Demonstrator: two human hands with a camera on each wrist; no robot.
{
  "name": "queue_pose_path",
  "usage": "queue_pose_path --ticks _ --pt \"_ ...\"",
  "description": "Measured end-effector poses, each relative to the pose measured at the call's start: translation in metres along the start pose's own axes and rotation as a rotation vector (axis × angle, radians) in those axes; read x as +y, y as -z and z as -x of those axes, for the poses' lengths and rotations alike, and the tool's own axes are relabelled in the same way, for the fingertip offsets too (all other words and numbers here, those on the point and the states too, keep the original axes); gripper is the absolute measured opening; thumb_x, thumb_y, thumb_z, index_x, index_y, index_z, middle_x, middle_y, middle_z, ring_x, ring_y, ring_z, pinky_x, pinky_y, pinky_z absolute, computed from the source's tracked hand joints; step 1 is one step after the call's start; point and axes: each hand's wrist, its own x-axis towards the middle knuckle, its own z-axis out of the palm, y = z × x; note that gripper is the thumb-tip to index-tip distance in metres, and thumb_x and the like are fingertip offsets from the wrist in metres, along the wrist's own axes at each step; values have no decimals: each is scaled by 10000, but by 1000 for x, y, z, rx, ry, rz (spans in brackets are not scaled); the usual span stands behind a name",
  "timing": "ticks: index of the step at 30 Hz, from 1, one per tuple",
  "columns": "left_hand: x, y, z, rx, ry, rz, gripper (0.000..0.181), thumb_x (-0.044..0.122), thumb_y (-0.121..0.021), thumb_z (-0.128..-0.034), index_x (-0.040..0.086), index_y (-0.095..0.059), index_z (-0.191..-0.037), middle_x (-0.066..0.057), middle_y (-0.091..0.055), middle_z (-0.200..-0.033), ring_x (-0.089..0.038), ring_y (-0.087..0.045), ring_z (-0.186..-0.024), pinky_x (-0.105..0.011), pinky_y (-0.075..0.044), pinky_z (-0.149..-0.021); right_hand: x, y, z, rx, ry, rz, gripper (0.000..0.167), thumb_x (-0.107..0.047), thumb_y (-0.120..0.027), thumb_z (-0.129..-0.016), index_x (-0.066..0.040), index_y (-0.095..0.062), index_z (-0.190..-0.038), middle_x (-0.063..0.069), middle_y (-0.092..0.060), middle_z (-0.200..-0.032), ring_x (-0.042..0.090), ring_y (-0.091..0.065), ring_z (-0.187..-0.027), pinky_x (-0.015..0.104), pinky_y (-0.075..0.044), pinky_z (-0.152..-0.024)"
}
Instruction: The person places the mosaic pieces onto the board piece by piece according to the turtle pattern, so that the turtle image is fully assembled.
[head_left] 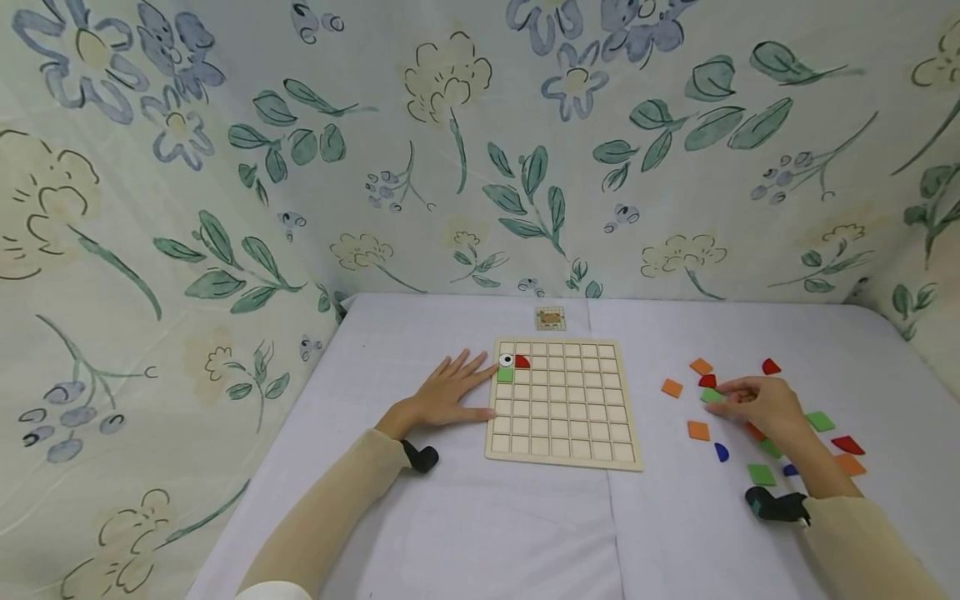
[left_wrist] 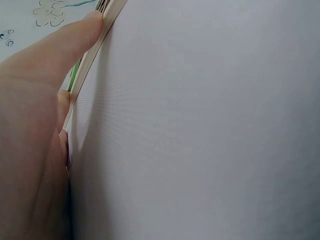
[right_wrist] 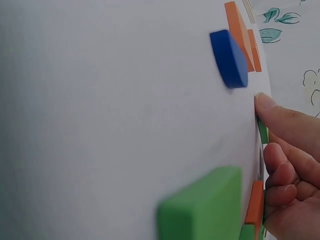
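Observation:
My left hand (head_left: 450, 396) lies with fingers spread on the white cloth, its fingertips touching the left edge of a wooden grid board (head_left: 555, 465). In the left wrist view the thumb (left_wrist: 75, 42) rests against the board's edge. On the board's upper left are a white eye tile (head_left: 506, 360), a red curved tile (head_left: 522, 362) and a green square tile (head_left: 506, 375). To the board's right, my right hand (head_left: 765, 404) pinches a green tile (head_left: 710, 396) between thumb and forefinger, low over the cloth. The right wrist view shows that green tile (right_wrist: 262, 131) partly hidden by the fingers.
Loose tiles lie around the right hand: orange squares (head_left: 698, 431), red pieces (head_left: 848, 445), green ones (head_left: 761, 475) and a blue half-round (head_left: 722, 452). A small picture card (head_left: 551, 318) lies behind the board. Floral cloth (head_left: 450, 208) hangs at the back and left.

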Motion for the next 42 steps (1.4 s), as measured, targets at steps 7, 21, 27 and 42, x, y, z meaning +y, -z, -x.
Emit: queue_pose_path --ticks 7,21,27,42 --pt "-3 -5 0 11 -7 -1 921 818 -434 -858 357 -152 -1603 38 -15 -1671 -258 77 -1519 -498 54 -1198 2 0 -1 -43 42 23 488 -167 -832 -820 122 -647 -1168 76 -544 -821 249 -455 -788 241 -374 -532" --pt "-3 -7 1 13 -1 -1 915 817 -430 -861 362 -146 -1603 37 -14 -1671 -258 78 -1519 -501 53 -1198 6 -1 -5 -44 133 42 453 -167 -823 -835 110 -660 -1154 53 -521 -782 222 -460 -751 236 -367 -514" --pt "-4 -4 -1 7 0 -6 913 818 -423 -862 375 -121 -1601 52 7 -1669 -253 88 -1518 -479 71 -1196 -7 2 -3 -13 166 16 437 -175 -825 -835 83 -676 -1155 76 -552 -826 211 -474 -759 231 -405 -506" --pt "-1 -1 -1 11 1 -7 914 806 -447 -863 357 -152 -1603 41 -8 -1669 -261 81 -1518 -502 60 -1197 -64 -24 -9 -52 239 -61 323 -72 -812 -824 77 -704 -1089 68 -542 -768 202 -481 -721 213 -404 -538"
